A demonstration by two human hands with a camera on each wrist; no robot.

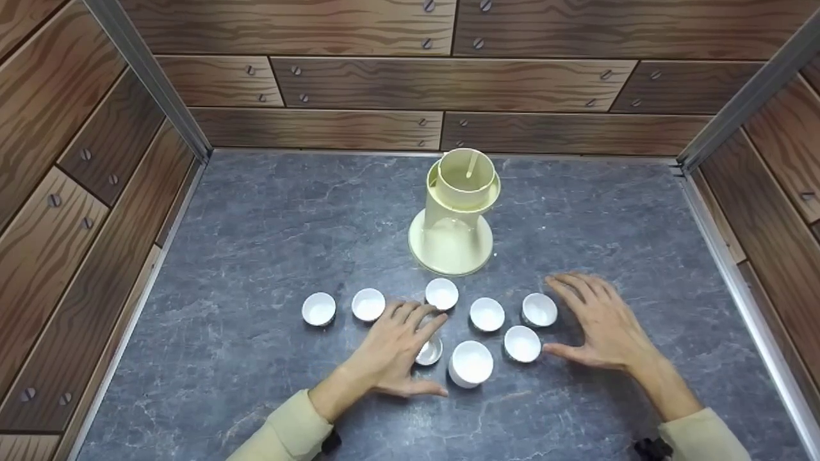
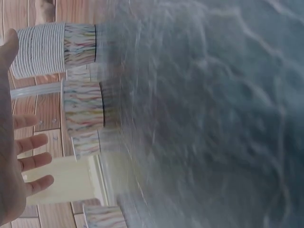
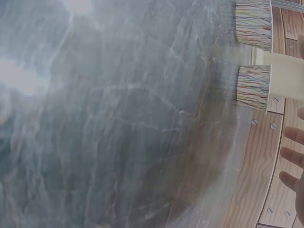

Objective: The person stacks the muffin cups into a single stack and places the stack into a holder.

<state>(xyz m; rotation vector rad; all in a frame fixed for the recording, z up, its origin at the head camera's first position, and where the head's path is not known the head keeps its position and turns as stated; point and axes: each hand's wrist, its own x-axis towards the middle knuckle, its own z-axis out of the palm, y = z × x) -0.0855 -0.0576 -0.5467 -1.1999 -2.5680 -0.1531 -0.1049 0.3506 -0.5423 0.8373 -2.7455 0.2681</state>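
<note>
My left hand, fingers and thumb spread, hovers over a small paper cup and partly hides it. Just right of its thumb stands a stack of nested paper cups, whose white rims and colourful streaked side show in the left wrist view. My right hand is spread at the right end of the group, its thumb tip close to one cup and its fingers near another cup. Whether the thumb touches is unclear. Neither hand holds anything. More single cups stand upright around them.
Behind the cups rises a cream-coloured cylindrical stand with a round base and an open tube on top. Wood-patterned walls with metal edging enclose the dark marbled tabletop at the back and sides.
</note>
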